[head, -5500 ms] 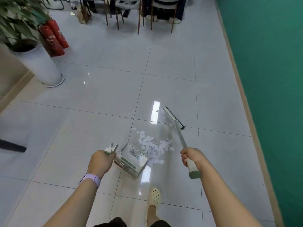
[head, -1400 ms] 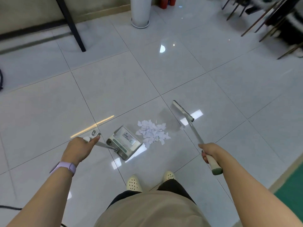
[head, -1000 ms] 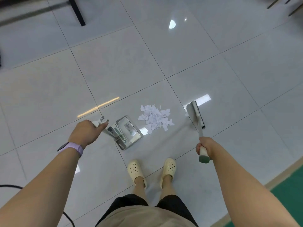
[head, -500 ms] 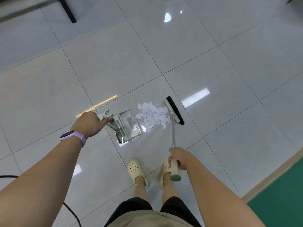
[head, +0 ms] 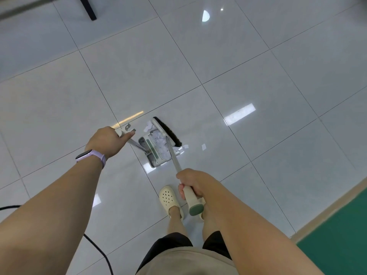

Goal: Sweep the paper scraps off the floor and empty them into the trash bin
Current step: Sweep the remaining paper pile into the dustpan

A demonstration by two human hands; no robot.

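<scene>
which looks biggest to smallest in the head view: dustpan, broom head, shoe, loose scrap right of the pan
1. dustpan
2. broom head and shoe: look alike, and the shoe sits nearer the camera, so unranked
3. scrap

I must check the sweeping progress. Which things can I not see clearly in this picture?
- Trash bin: not in the head view.
- Paper scraps in the dustpan: partly covered by the broom; number unclear.
- Right foot: hidden behind the right hand.
- Dustpan handle top: covered by the left hand.
</scene>
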